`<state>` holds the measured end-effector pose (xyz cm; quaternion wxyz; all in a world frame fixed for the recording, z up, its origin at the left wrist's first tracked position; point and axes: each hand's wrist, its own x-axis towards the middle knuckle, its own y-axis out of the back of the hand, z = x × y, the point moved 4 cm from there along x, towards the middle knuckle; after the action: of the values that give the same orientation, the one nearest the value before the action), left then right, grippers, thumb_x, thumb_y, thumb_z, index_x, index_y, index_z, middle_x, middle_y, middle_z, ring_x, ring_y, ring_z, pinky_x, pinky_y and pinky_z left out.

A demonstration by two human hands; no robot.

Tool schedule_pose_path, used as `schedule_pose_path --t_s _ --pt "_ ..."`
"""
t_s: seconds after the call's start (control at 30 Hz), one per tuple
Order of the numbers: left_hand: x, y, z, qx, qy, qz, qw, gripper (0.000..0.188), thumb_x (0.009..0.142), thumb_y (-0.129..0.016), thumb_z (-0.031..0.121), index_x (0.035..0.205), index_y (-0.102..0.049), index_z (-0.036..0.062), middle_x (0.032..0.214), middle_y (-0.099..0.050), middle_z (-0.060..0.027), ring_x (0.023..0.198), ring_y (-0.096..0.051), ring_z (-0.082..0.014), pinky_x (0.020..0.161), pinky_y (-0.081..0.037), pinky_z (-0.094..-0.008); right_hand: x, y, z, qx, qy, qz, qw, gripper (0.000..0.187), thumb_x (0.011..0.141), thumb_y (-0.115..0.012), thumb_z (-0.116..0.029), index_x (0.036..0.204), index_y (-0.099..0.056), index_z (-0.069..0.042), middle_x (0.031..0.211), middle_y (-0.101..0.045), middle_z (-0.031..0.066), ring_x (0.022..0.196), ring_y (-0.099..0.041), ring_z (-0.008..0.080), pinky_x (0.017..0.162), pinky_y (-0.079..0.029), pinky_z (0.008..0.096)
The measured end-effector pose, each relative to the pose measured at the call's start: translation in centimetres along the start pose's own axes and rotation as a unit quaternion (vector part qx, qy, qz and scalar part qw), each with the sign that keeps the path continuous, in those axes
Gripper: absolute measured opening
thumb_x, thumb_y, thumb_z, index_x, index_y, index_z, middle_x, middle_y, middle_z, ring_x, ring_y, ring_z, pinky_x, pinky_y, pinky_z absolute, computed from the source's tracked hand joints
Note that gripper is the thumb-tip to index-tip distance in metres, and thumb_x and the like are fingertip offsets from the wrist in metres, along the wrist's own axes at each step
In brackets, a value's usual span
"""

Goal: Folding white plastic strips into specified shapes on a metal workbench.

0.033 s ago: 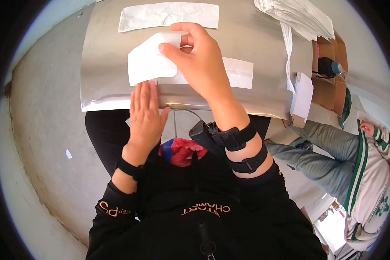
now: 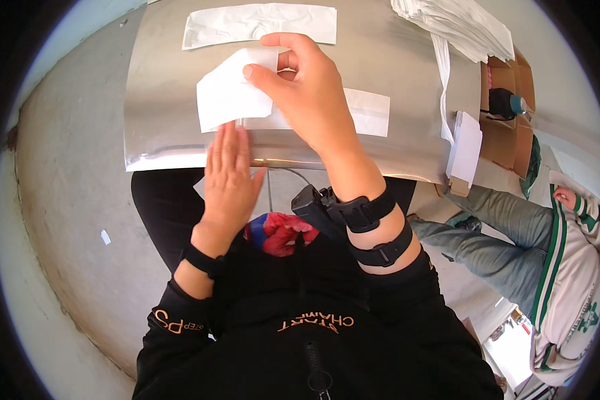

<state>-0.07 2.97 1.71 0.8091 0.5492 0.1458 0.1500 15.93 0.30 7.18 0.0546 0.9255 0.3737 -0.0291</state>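
My right hand (image 2: 307,90) is closed, thumb and fingers pinching the upper right edge of a white paper sheet (image 2: 230,93). The sheet is raised over a long white paper strip (image 2: 370,113) that lies flat on the metal table. Whether sheet and strip are one piece, I cannot tell, as my right hand and wrist cover the middle. My left hand (image 2: 228,177) lies flat with fingers stretched out at the table's near edge, its fingertips by the lower edge of the sheet. Farther back, a wrinkled white paper piece (image 2: 260,25) lies flat.
White paper strips (image 2: 457,27) are stacked at the table's far right, one hanging toward me. A white packet (image 2: 465,143) sits at the right edge. Beyond are a cardboard box (image 2: 500,137) and a blue-capped bottle (image 2: 517,105). Another person in jeans (image 2: 493,227) is at the right.
My left hand has slid slightly to the right along the table's near edge. The right hand and the sheet have barely moved.
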Motion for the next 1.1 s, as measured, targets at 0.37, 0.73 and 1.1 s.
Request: schedule_pose_path --t_s 0.37,0.73,1.1 --pt "1.4 -1.7 1.9 -0.09 0.05 -0.021 0.994 0.067 0.081 -0.061 0.019 0.135 -0.027 -0.0041 0.135 -0.035 -0.0257 0.092 -0.058 -0.037 0.075 -0.049 -0.0394 -1.0 1.3 -0.3 0.064 -0.041 0.019 0.997 0.044 0.077 -0.07 -0.014 0.114 -0.053 0.001 0.086 -0.063 0.0082 0.077 -0.059 0.0115 0.062 -0.043 0.0219" --pt "1.5 -2.4 3.1 -0.002 -0.028 -0.01 1.0 0.061 0.08 -0.062 0.022 0.129 -0.039 -0.0052 0.135 -0.039 -0.0165 0.078 -0.06 -0.0252 0.068 -0.05 -0.0334 -1.9 4.2 -0.8 0.132 -0.059 0.05 0.988 0.045 0.076 -0.069 -0.011 0.114 -0.049 0.003 0.085 -0.062 0.0106 0.076 -0.062 0.0128 0.061 -0.045 0.0208" --pt "1.0 -2.7 2.9 0.016 0.005 -0.025 1.0 0.06 0.08 -0.062 0.025 0.127 -0.041 -0.0054 0.132 -0.041 -0.0169 0.081 -0.061 -0.0247 0.068 -0.049 -0.033 -4.1 8.2 -3.7 0.135 -0.007 0.074 0.988 0.04 0.082 -0.063 -0.003 0.119 -0.048 0.003 0.086 -0.06 0.0082 0.079 -0.06 0.0122 0.07 -0.048 0.022"
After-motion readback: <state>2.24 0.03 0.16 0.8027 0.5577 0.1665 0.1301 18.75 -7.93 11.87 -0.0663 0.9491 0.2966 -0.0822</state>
